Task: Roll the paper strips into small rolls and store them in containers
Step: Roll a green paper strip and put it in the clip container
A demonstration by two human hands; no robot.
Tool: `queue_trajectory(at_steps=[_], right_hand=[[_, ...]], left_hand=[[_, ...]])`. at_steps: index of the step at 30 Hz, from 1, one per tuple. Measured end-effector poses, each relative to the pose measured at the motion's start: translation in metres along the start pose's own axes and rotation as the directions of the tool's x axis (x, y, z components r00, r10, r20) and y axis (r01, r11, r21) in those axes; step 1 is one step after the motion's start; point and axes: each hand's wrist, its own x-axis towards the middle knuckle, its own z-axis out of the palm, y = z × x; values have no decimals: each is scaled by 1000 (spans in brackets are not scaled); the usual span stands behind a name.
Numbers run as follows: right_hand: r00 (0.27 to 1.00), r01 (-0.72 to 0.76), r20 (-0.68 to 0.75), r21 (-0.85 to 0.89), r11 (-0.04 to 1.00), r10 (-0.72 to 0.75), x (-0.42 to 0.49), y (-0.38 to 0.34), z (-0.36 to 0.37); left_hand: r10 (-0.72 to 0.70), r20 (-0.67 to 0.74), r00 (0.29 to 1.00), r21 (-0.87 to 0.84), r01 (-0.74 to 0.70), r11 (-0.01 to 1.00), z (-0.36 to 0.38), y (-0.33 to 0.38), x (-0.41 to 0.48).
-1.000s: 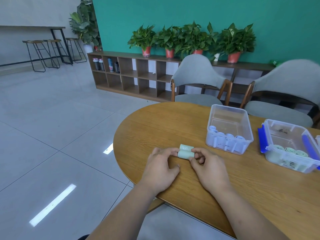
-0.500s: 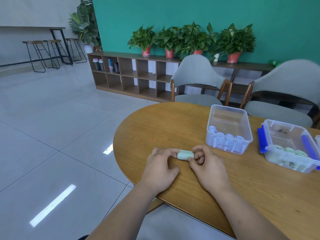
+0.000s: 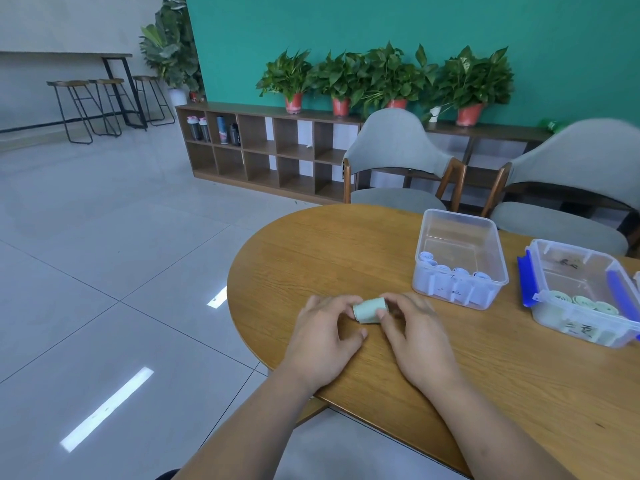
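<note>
Head view: my left hand (image 3: 322, 336) and right hand (image 3: 415, 337) each pinch one end of the pale green rolled paper strip (image 3: 370, 310) so it can't spring open. It sits on, or perhaps just above, the oval wooden table (image 3: 346, 251). At three o'clock is the blue-clipped clear plastic box (image 3: 575, 251) holding matching green rolls.

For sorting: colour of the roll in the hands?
Pale green roll; head view.

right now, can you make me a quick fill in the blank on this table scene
The left hand and right hand pinch a ____ paper roll between them.
The stored green rolls lie in the box with ____ clips.
The plain clear box stands to that box's ____ side.
Missing: green; blue; left.
</note>
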Motion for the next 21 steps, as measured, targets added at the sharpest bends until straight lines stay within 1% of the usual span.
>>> queue_trajectory(at_steps=[2,4,8,12,14,17,21], right_hand=[[1000,22,17,63,998,-23,-1,-3,-3],[998,54,28,78,995,-57,-4,-7,-5],[993,122,-5,-4,993,-122,-8,-15,-8],[983,182,21,-86,979,-181,-10,-18,-4],[984,177,2,-100,979,-178,-9,-18,-3],[987,160,-13,-142,977,-163,-9,-18,-3],[984,168,-27,-154,974,-175,-9,-18,-2]], left_hand=[[-5,-14,1000,-17,4,1000,1,0,0],[-12,-33,999,-19,11,1000,2,0,-1],[46,-63,997,89,-40,995,4,0,1],[29,-50,998,100,-24,995,4,-2,4],[21,-56,998,57,-18,998,4,-1,3],[4,-61,998,-102,-11,995,0,4,1],[45,-67,997,-129,-53,990,-2,4,-2]])
